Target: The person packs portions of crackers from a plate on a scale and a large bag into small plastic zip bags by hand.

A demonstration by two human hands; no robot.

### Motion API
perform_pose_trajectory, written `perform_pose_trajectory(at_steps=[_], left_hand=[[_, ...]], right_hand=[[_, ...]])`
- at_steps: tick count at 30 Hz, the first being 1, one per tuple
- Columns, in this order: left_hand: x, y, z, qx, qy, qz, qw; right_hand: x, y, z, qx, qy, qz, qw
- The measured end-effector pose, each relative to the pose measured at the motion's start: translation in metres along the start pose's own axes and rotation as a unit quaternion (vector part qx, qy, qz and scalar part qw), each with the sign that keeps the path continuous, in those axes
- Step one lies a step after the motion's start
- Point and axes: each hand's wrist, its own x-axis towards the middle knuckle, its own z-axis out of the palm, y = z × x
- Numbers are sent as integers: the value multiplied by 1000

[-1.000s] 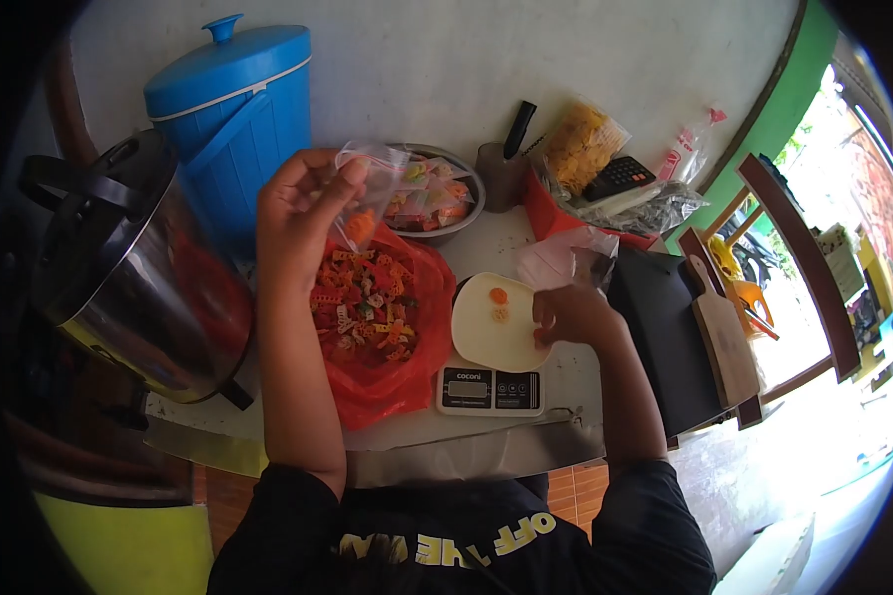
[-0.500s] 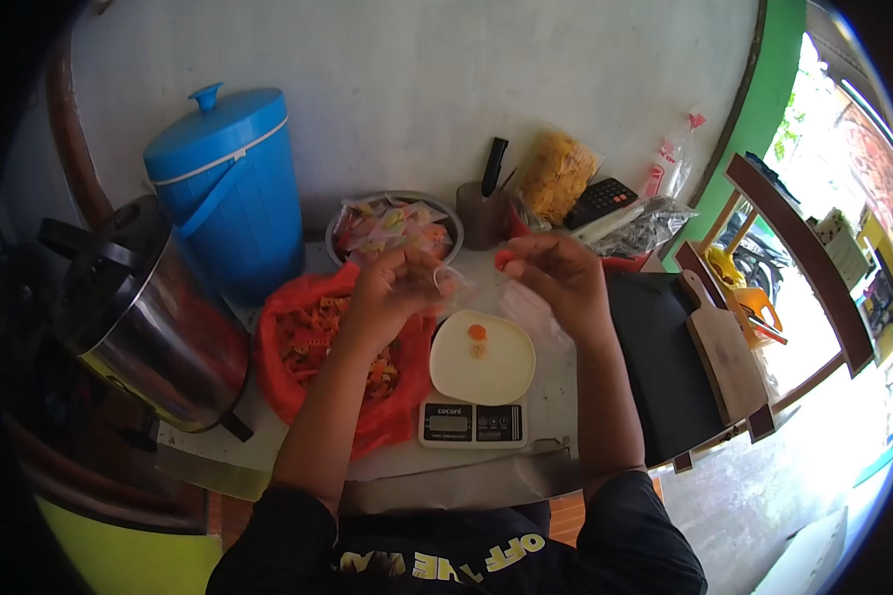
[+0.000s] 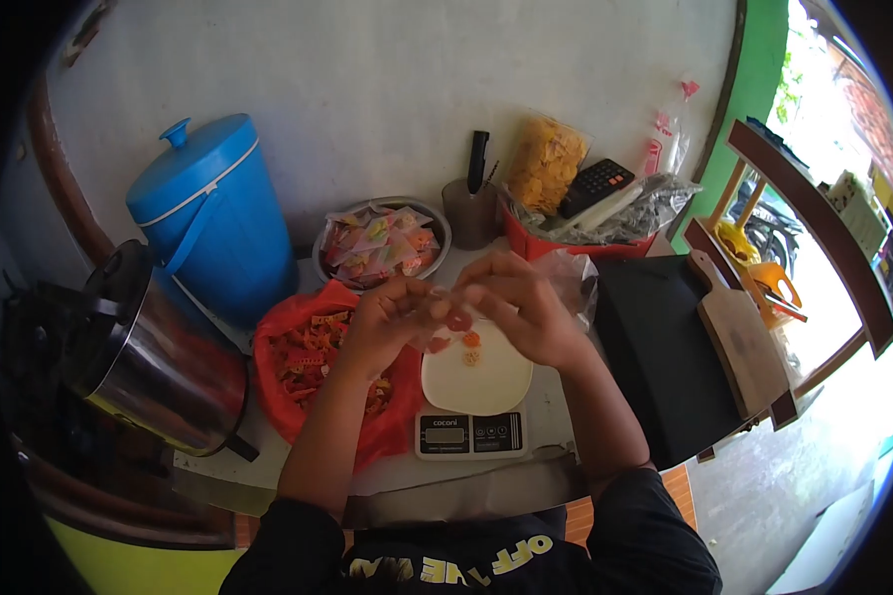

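My left hand [image 3: 392, 319] pinches a small clear plastic bag [image 3: 433, 331] above the scale's plate. Reddish pieces [image 3: 458, 320] show through or at the bag, between my hands. My right hand [image 3: 522, 309] meets the left at the top of the bag, its fingers closed on the bag's edge. Below, a cream plate [image 3: 476, 392] sits on a white digital kitchen scale [image 3: 471, 434]. On the plate lie an orange piece [image 3: 471, 339] and a pale wheel-shaped piece [image 3: 472, 358]. A red plastic bag [image 3: 283, 402] full of coloured snack pieces [image 3: 308, 359] stands beside my left forearm.
Behind are a metal bowl of filled packets [image 3: 382, 243], a cup with a black-handled knife [image 3: 471, 213] and a red basket [image 3: 536, 243]. A blue drinks container [image 3: 213, 223] and steel pot [image 3: 174, 367] stand left. A cutting board [image 3: 734, 337] lies right.
My right hand has moved left and down to meet my left hand, bringing a red piece to the small bag. The view has shifted slightly.
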Motion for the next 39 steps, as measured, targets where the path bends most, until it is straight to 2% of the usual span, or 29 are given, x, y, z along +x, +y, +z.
perform_pose_trajectory(at_steps=[1, 4, 7, 13, 16, 17, 19, 20, 22, 24, 25, 28, 32, 34, 37, 38, 39], left_hand=[[2, -4, -6, 20, 21, 19, 999], [8, -7, -25, 50, 60, 51, 996], [7, 3, -22, 37, 78, 53, 995], [6, 6, -19, 34, 75, 69, 994], [8, 0, -25, 64, 71, 91, 991], [8, -2, -26, 76, 72, 99, 990], [3, 10, -20, 53, 66, 54, 995], [2, 15, -18, 43, 62, 31, 997], [2, 12, -18, 39, 53, 42, 997], [3, 8, -17, 42, 53, 54, 996], [3, 6, -15, 48, 57, 60, 995], [4, 5, -12, 62, 46, 69, 995], [2, 3, -9, 85, 25, 85, 992], [-1, 7, -6, 49, 16, 47, 998], [-2, 9, -7, 61, 4, 5, 998], [-1, 8, -7, 77, -1, -8, 997], [0, 4, -10, 75, 11, 18, 997]], right_hand=[[-2, 4, 2, 71, 16, 42, 996], [-3, 5, -5, -106, -70, 147, 981], [-20, 38, 2, -319, -228, 159, 906], [-38, 77, 28, -402, -298, 167, 850], [-36, 69, 33, -363, -280, 193, 868], [-33, 66, 32, -341, -304, 204, 866], [-27, 60, 29, -296, -349, 227, 860], [-23, 55, 25, -265, -303, 203, 893], [-16, 41, 17, -199, -208, 155, 945], [-7, 27, 12, -112, -7, 125, 986], [-5, 21, 11, -67, 94, 107, 988], [-9, 9, 5, 5, 103, 71, 992], [-8, -4, 8, -109, 43, -17, 993], [-5, -4, 5, -143, 3, -63, 988], [-7, -1, 8, -164, -27, -90, 982], [-8, 2, 9, -124, -25, -72, 989], [-7, 6, 10, -84, -24, -53, 995]])
